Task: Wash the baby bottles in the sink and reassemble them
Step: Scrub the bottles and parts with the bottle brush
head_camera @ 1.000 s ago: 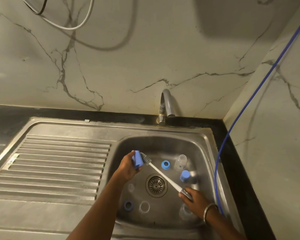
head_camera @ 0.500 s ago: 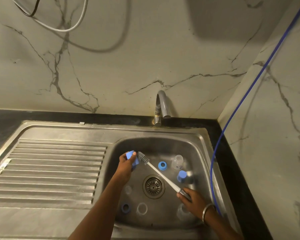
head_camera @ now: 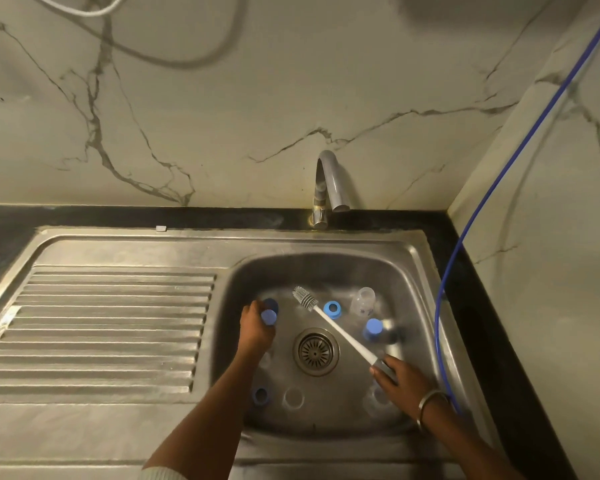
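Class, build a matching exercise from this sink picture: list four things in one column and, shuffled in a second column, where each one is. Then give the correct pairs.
Things
1. white-handled bottle brush
2. round blue plastic cap
3. clear plastic baby bottle
4. round metal drain strainer

Places
A. middle of the basin floor
B. held by the left hand
C. back right of the basin
D. handle gripped by the right hand

Pairs: 1-D, 2-B, 3-C, 4-A

Two hands: left (head_camera: 255,329), right (head_camera: 400,382). One brush (head_camera: 338,329), one tap (head_camera: 328,188), one drain (head_camera: 316,351). Four blue bottle parts (one (head_camera: 269,316) in the left hand, others (head_camera: 332,309) (head_camera: 374,328) (head_camera: 260,396) loose), one upright clear bottle (head_camera: 363,301).
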Demonstrator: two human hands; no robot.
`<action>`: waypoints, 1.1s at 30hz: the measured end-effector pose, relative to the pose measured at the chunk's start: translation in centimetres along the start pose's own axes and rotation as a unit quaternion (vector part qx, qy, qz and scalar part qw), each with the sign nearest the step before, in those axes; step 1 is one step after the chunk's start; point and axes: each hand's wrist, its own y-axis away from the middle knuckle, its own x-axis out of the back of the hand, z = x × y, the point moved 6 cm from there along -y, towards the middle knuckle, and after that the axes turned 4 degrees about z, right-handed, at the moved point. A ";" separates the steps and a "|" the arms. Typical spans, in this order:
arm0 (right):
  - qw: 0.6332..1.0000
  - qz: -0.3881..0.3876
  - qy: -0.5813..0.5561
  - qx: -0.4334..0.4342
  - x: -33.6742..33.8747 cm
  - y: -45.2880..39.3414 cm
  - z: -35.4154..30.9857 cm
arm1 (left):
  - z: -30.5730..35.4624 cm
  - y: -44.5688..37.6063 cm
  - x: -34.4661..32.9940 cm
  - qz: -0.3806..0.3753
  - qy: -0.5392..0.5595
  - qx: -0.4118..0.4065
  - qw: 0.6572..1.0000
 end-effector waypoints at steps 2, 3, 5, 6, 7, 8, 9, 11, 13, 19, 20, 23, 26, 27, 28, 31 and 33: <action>1.000 -0.001 0.004 -0.010 0.0 -0.1 0.1 | -1.0 -0.4 -0.7 -0.015 -0.033 0.011 0.999; 1.000 -0.002 0.007 -0.013 0.0 -0.1 0.2 | -1.5 -0.6 -0.9 -0.022 -0.046 0.013 0.999; 1.000 -0.004 0.010 -0.018 0.1 -0.2 0.4 | -2.3 -1.0 -1.3 -0.035 -0.059 0.017 0.998; 1.000 -0.005 0.011 -0.018 0.1 -0.3 0.4 | -2.6 -1.2 -1.5 -0.039 -0.062 0.017 0.997; 1.000 -0.006 0.013 -0.017 0.1 -0.4 0.3 | -2.8 -1.3 -1.6 -0.040 -0.063 0.017 0.997; 1.000 -0.006 0.012 -0.018 0.1 -0.5 0.3 | -3.1 -1.4 -1.7 -0.040 -0.063 0.020 0.997; 1.000 -0.005 0.009 -0.019 0.2 -0.6 0.2 | -3.4 -1.6 -1.8 -0.038 -0.063 0.022 0.997; 1.000 -0.001 0.007 -0.019 0.3 -0.7 0.1 | -3.8 -1.6 -1.9 -0.036 -0.063 0.030 0.997; 1.000 -0.002 0.010 -0.017 0.4 -0.8 -0.1 | -3.9 -1.5 -2.0 -0.042 -0.054 0.040 0.997; 1.000 -0.015 0.008 -0.012 0.5 -0.9 -0.8 | -4.0 0.2 -1.3 -0.035 -0.023 0.070 0.997; 1.000 -0.016 0.010 -0.011 0.5 -0.9 -0.9 | -4.1 0.7 -1.0 -0.009 -0.008 0.070 0.997; 1.000 -0.023 0.014 -0.009 0.5 -0.9 -1.0 | -4.5 2.9 -0.4 0.077 0.022 0.077 0.994; 0.999 -0.034 0.019 -0.008 0.4 -0.8 -1.1 | -5.0 4.6 -1.2 0.092 0.021 0.114 0.989; 0.999 -0.035 0.021 -0.007 0.5 -0.8 -1.1 | -5.3 4.8 -1.5 0.080 0.021 0.128 0.988; 0.999 -0.035 0.021 -0.006 0.5 -0.7 -1.1 | -5.6 4.9 -2.0 0.060 0.017 0.141 0.988; 0.999 -0.035 0.016 -0.008 0.6 -0.5 -0.8 | -6.6 4.2 -3.1 -0.015 -0.066 0.154 0.986; 0.999 -0.034 0.023 -0.012 0.6 -0.4 -0.5 | -6.9 3.5 -3.3 -0.033 -0.088 0.164 0.982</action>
